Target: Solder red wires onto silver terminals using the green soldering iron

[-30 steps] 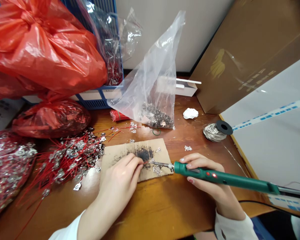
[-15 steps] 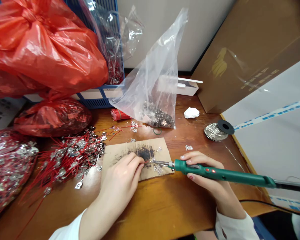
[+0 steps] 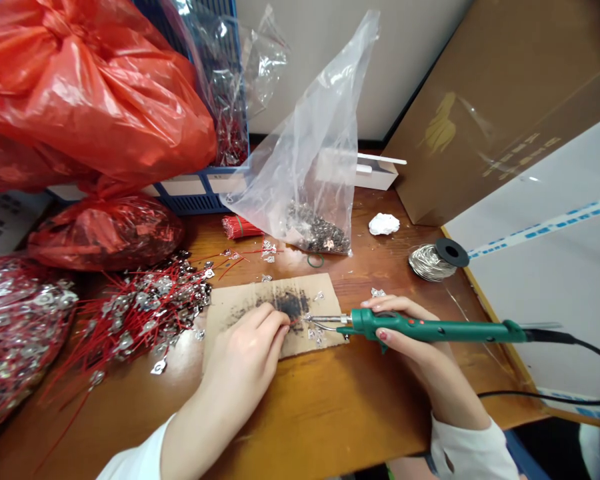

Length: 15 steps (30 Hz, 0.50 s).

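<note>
Because a green-handled soldering iron (image 3: 430, 329) is grasped in the right hand (image 3: 420, 357), with its bare metal tip held just beside the curled fingertips (image 3: 275, 323) of the left hand (image 3: 243, 350), a burn could be caused by one slip. Whether anything is pinched by that left hand, resting on a scorched brown cardboard sheet (image 3: 240, 298), cannot be told. Small silver metal tabs (image 3: 316, 337) lie by the tip; stray heat could melt the nearby heap of red wires (image 3: 150, 303).
</note>
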Each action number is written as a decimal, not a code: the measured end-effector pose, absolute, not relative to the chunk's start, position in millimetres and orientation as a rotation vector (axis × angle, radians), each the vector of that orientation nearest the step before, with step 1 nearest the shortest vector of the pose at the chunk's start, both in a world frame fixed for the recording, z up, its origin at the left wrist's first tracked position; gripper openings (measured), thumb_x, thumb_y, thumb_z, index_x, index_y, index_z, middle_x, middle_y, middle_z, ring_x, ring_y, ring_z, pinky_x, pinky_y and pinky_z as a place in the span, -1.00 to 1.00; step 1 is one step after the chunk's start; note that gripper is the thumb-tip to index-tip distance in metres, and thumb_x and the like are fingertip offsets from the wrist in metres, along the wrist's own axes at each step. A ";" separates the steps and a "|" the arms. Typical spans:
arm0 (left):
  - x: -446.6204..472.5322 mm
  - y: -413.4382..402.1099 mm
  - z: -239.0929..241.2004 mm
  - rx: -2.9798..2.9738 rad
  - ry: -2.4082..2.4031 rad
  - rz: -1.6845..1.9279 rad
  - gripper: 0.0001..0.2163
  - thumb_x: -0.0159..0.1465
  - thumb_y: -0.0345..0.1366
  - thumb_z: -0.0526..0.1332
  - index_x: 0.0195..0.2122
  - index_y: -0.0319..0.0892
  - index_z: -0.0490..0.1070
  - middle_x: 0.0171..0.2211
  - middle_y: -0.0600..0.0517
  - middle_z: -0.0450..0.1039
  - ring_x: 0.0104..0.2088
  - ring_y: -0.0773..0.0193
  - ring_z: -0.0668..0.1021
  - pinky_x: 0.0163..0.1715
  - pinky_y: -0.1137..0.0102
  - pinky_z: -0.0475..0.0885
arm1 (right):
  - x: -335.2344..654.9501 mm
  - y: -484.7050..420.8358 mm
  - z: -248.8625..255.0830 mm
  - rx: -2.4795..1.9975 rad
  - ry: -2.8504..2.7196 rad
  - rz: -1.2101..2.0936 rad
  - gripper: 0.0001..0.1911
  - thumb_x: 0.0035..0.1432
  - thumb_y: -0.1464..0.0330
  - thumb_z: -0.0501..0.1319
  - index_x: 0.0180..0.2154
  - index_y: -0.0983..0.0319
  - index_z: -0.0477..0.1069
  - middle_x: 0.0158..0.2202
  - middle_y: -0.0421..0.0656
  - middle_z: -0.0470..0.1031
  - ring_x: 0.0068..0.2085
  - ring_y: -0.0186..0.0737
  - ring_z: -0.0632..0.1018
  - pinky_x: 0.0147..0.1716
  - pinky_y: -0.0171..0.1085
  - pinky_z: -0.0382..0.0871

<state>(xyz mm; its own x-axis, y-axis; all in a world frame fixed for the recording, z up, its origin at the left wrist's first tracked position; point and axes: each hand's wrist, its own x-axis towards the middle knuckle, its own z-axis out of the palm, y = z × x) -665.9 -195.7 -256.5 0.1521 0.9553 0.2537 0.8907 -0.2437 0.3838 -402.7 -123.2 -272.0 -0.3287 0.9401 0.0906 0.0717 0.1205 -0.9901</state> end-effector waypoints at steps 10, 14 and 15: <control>-665.5 -194.7 -256.2 2.262 1.830 0.706 -0.83 0.37 -0.41 0.04 -0.26 -0.16 0.42 -0.36 0.04 0.48 -0.38 0.24 0.58 -0.40 0.38 0.46 | -409.9 -120.6 -269.5 -1.300 -1.247 1.539 -0.72 -0.06 0.18 0.42 -0.30 0.14 0.49 -0.16 -0.12 0.60 -0.27 -0.14 0.58 -0.51 -0.32 0.40; -665.4 -194.5 -255.1 2.271 1.820 0.718 -0.83 0.36 -0.43 0.05 -0.27 -0.17 0.42 -0.37 0.03 0.47 -0.38 0.22 0.58 -0.41 0.36 0.47 | -411.5 -119.8 -268.4 -1.345 -1.168 1.586 -0.72 -0.07 0.18 0.41 -0.32 0.16 0.49 -0.18 -0.10 0.58 -0.38 -0.22 0.52 -0.66 -0.37 0.19; -665.5 -194.5 -254.9 2.274 1.819 0.720 -0.83 0.36 -0.43 0.05 -0.27 -0.18 0.42 -0.37 0.03 0.47 -0.38 0.22 0.58 -0.42 0.35 0.46 | -412.1 -120.0 -267.9 -1.354 -1.157 1.587 -0.72 -0.07 0.18 0.41 -0.32 0.17 0.48 -0.18 -0.10 0.57 -0.40 -0.24 0.51 -0.67 -0.38 0.17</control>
